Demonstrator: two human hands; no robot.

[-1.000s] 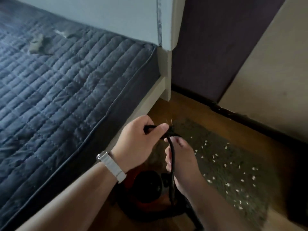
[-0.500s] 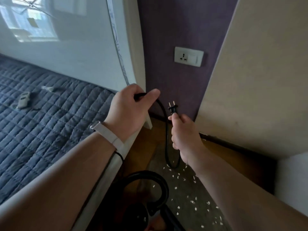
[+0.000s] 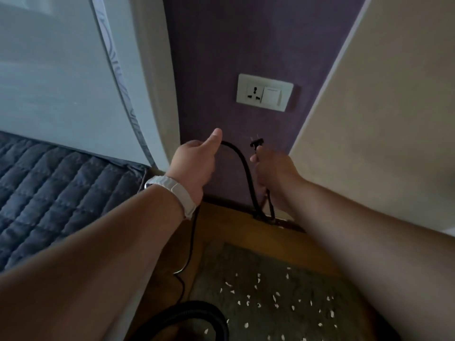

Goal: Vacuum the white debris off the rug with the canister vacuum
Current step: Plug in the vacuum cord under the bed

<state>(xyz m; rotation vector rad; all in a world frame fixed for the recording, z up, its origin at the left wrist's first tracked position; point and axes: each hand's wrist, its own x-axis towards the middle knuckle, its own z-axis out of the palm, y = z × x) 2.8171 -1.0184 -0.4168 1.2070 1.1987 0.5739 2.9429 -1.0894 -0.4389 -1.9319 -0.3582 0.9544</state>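
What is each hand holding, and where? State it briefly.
The right hand grips the black power cord just below its two-pin plug; the left hand holds the same cord farther along, under its thumb.

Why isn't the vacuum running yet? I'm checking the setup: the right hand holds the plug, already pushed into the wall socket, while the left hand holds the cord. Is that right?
Not quite. The head view shows the plug is not in the wall socket: it is held in the air below it, prongs up. The rest stands: the right hand holds the plug while the left hand holds the cord.
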